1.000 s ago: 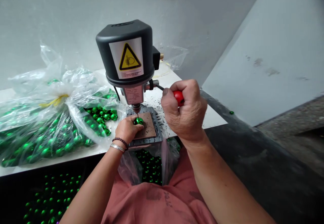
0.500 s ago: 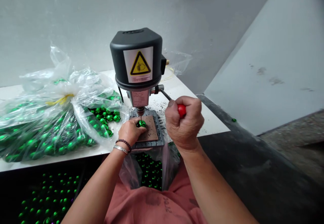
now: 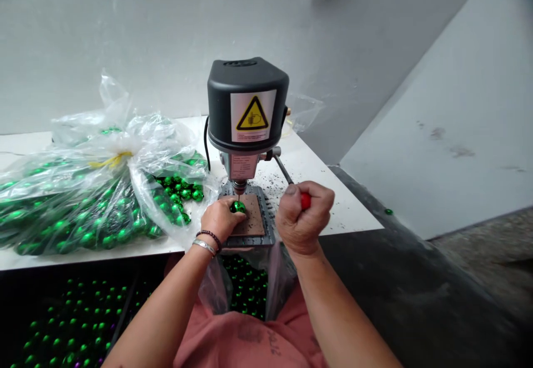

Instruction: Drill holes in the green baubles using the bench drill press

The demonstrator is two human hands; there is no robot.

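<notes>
A black bench drill press with a yellow warning label stands on the white table. Its thin bit meets the top of a shiny green ball, which rests on a brown board over the grey drill base. My left hand pinches that ball between thumb and fingers, close to the bit. Wrapped around the red knob of the drill's feed lever is my right hand, in a fist to the right of the machine. Whether the bit has entered the ball I cannot tell.
A tied clear plastic bag of green balls lies left of the drill, with loose balls beside it. Dark shavings litter the white table. Below the edge, more green balls fill a bag at my lap. One ball lies on the floor.
My right hand has swung the feed lever downward, its red knob now lower. My left hand keeps the ball under the bit. The view has shifted, so the drill appears farther right.
</notes>
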